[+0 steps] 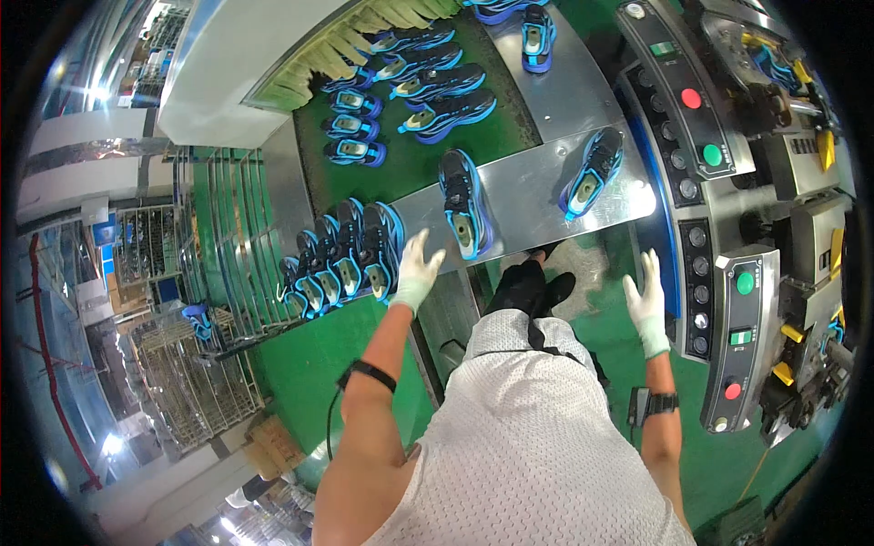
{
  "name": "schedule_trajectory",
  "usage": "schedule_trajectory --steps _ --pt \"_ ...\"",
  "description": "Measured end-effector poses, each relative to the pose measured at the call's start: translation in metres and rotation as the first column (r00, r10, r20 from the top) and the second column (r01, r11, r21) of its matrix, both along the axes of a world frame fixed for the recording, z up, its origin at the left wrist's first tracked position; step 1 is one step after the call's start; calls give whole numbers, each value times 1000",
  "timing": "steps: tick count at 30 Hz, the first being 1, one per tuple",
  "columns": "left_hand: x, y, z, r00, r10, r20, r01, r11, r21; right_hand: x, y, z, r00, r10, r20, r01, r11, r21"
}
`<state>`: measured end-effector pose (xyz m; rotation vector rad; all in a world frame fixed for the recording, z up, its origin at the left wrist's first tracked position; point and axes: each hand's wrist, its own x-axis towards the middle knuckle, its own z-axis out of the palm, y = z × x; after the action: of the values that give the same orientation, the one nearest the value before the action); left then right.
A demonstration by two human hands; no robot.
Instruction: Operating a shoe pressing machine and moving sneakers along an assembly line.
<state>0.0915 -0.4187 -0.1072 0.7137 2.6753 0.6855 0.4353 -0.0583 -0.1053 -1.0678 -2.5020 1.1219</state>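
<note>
My left hand (418, 271), in a white glove, hovers with its fingers apart beside a row of black and blue sneakers (379, 250) at the left end of the metal table. Nothing is in it. My right hand (647, 296), gloved in white too, is raised with fingers stretched, close to the blue-edged front of the machine. It also holds nothing. Between the hands, a black sneaker with a blue-purple sole (464, 205) stands on the metal ledge. Farther right on that ledge another sneaker (594, 173) lies at a slant.
More sneakers (443, 82) sit on a green conveyor belt (401, 173) under a fringed hood (364, 36). To the right stands a machine with button panels (742, 337). Wire racks (228, 237) are at the left. One sneaker (538, 38) rests on the far metal plate.
</note>
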Motion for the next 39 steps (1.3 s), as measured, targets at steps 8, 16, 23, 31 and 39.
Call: schedule_trajectory --steps 8,16,23,31,39 --pt "-22 -111 23 912 292 -287 -283 956 74 43 -63 -34 981 -141 135 187 877 -443" --pt "-86 -94 -20 946 323 -18 -313 901 -299 -190 -113 -11 978 190 -91 -207 784 -586" --pt "-100 -111 -8 929 354 107 -349 935 -62 -312 -179 -52 951 197 237 -71 888 -454" --pt "-91 -56 113 845 276 458 -440 846 302 -316 -200 -26 934 329 138 -184 776 -603" --pt "-70 79 128 922 -154 355 -77 826 558 -199 -131 -50 1000 22 -15 -27 707 -706"
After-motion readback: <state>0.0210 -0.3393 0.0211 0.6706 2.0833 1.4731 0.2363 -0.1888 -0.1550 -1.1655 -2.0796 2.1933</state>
